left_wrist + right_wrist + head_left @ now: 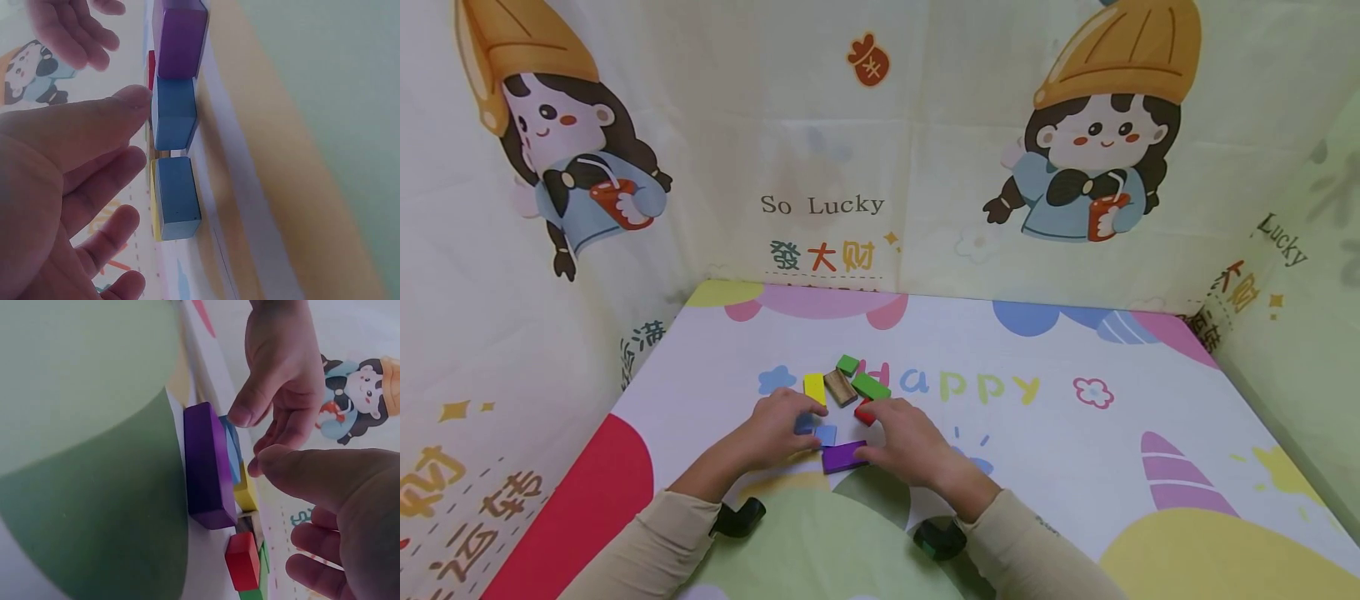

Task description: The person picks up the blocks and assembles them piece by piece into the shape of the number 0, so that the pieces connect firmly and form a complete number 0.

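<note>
In the head view several coloured blocks lie in a loose ring on the table. My left hand (778, 427) is at the ring's left side, its thumb next to a light blue block (826, 435) and its fingers over a darker blue block (804, 423). At the right side, my right hand (910, 440) has its thumb by the purple block (844, 457) and its fingertips over the red block (864, 412). Both wrist views show loosely bent fingers gripping nothing. Beyond the hands are a yellow block (815, 388), a brown block (840, 387) and two green blocks (871, 386).
The printed tabletop (1052, 467) carries the word Happy behind the blocks. Patterned cloth walls (940, 167) stand at the back and both sides. A black device (940, 538) is at the right wrist, another black device (740, 517) at the left.
</note>
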Available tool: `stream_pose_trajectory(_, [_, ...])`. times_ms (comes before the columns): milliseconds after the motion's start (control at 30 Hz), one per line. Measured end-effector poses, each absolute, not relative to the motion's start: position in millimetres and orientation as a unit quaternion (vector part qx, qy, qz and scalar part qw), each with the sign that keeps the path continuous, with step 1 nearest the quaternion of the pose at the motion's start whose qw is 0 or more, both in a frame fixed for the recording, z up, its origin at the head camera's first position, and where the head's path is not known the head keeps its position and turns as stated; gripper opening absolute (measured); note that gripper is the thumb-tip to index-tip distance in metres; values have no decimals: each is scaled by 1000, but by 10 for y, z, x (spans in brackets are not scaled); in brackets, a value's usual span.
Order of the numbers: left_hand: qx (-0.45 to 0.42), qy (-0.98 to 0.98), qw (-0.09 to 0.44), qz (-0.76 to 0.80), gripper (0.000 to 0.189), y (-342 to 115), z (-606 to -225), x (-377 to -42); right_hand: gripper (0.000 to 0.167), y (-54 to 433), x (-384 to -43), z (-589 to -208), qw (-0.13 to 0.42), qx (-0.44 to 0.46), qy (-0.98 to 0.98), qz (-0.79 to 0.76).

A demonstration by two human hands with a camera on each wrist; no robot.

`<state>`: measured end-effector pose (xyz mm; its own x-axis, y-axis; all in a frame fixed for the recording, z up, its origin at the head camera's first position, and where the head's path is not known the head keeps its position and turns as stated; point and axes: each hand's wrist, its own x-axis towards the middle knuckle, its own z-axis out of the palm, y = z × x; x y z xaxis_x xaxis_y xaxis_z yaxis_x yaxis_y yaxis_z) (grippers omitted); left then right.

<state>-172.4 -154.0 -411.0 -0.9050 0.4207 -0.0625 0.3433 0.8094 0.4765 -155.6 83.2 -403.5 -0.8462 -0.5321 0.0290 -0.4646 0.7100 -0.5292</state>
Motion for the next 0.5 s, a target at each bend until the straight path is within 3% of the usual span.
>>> stream_pose_trajectory(500, [206, 947, 88, 230, 26, -1531, -4140, -1700, 54, 719, -1542, -4104, 76, -279, 936, -202])
